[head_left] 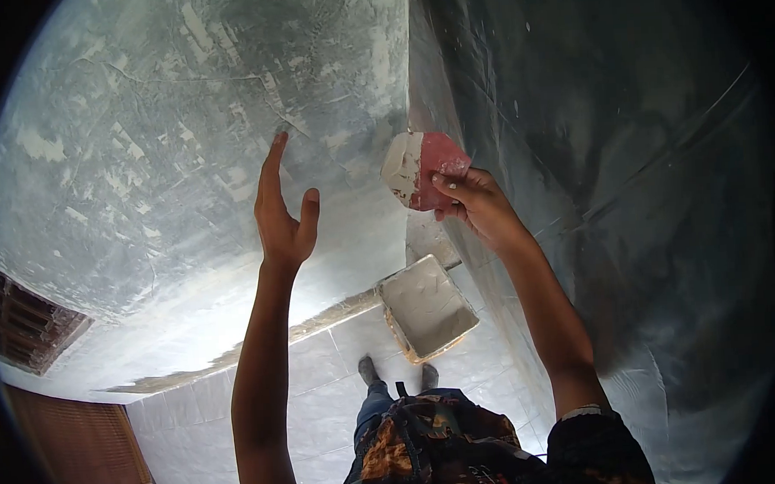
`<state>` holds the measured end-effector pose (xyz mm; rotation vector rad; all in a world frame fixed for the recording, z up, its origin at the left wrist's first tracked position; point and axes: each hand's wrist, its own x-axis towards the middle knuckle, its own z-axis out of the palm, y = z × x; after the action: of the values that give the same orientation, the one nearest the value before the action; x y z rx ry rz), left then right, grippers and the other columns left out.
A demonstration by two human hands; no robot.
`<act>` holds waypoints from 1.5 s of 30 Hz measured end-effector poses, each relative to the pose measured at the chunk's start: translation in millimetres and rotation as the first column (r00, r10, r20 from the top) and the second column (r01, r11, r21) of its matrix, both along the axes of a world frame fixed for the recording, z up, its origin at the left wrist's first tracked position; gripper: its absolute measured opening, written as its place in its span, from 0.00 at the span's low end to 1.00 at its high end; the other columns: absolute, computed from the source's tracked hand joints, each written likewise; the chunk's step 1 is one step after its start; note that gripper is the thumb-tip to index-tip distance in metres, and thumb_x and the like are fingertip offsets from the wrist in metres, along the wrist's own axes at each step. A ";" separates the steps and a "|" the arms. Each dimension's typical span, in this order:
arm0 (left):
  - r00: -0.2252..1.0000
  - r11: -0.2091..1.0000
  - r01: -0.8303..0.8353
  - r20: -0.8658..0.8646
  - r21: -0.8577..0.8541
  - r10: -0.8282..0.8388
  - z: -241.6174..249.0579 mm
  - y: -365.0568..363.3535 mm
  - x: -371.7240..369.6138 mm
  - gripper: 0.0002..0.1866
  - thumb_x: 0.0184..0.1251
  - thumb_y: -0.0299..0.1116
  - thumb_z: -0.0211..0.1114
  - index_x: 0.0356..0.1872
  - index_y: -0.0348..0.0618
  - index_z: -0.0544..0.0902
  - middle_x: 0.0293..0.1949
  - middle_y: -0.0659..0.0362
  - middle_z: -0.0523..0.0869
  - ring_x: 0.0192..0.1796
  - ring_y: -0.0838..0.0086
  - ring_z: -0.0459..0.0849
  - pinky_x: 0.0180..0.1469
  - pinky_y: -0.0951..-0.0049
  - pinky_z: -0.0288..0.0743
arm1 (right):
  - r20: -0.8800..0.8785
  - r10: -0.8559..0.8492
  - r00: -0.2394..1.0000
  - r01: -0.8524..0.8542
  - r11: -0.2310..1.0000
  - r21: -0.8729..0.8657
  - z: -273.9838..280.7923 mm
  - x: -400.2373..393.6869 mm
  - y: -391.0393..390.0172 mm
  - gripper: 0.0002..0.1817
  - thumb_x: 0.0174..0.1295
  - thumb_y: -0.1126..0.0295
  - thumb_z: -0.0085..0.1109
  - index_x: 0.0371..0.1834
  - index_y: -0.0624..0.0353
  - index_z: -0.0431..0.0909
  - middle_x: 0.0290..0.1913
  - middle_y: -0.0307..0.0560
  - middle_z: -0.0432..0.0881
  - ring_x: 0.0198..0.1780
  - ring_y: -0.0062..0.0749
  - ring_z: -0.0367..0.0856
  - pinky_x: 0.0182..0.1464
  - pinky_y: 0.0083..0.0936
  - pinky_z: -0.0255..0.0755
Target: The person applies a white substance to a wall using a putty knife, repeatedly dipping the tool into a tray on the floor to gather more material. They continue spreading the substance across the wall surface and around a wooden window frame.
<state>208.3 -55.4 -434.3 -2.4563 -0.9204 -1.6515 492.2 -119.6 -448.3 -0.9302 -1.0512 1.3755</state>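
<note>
Gripped by its edge in my right hand [474, 202] is a red putty scraper [443, 157], thumb on its face. Thick off-white putty coats the scraper's left part, which is close to the wall's corner edge. My left hand [284, 208] is raised before the grey wall [185, 164], thumb apart and fingers stretched upward, holding nothing. Scattered pale patches and scrape marks cover that wall. Below my right hand a square tub [473, 323] of whitish putty stands by the foot of the wall.
Dark plastic sheeting [662, 187] hangs along the right side. My feet [369, 368] are on the pale tiled floor [326, 418], just short of the tub. A brown slatted vent [32, 318] is set low in the wall at left, above a reddish-brown panel [80, 441].
</note>
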 end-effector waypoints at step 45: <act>0.985 0.336 -0.126 -0.076 -0.934 0.157 -413.0 -157.8 -29.4 0.31 0.73 0.37 0.59 0.72 0.31 0.67 0.69 0.38 0.74 0.74 0.45 0.70 0.75 0.54 0.61 | 0.089 -0.010 0.996 0.073 0.674 -0.735 -488.5 -135.1 -126.6 0.09 0.68 0.69 0.60 0.37 0.66 0.83 0.31 0.46 0.83 0.35 0.31 0.86 0.45 0.32 0.84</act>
<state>178.9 -213.1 -847.3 -2.6886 -2.6389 -1.1805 357.1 -246.2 -936.8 -1.6010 -0.4790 1.7761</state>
